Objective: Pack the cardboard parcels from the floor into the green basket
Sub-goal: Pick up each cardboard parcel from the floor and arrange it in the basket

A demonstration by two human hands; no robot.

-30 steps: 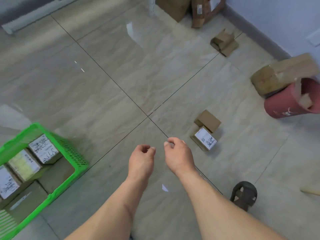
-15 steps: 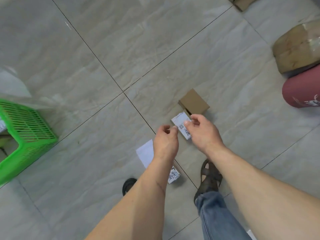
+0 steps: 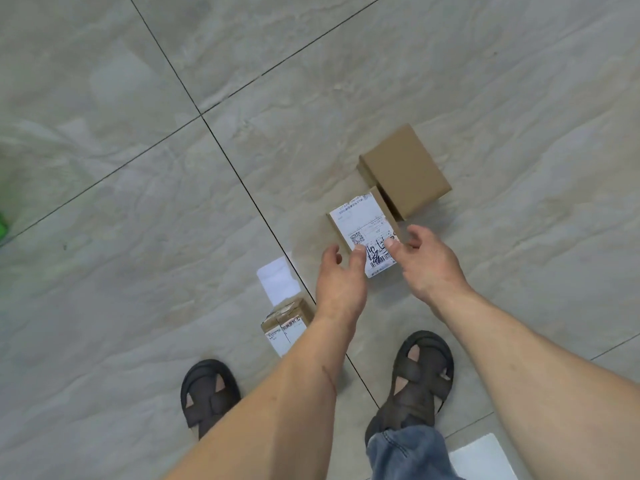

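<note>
A small cardboard parcel with a white shipping label (image 3: pixel 363 230) lies on the tiled floor at centre. My left hand (image 3: pixel 341 275) hovers over its near left corner with fingers apart. My right hand (image 3: pixel 427 261) spreads open over its near right corner, thumb on the label edge. Neither hand grips it. A plain brown parcel (image 3: pixel 405 171) lies just behind, touching it. A third labelled parcel (image 3: pixel 285 323) lies near my left forearm, partly hidden by it. Only a green sliver of the basket (image 3: pixel 2 227) shows at the far left edge.
My two sandalled feet stand on the floor, the left (image 3: pixel 209 393) and the right (image 3: pixel 417 375) with a jeans hem. A white light reflection (image 3: pixel 278 280) sits on the tile beside the third parcel, and a white sheet (image 3: pixel 483 459) lies at the bottom right.
The view has tilted down and closer to the floor. Both hands have opened and lowered over the labelled parcel. The basket has slid almost out of view on the left.
</note>
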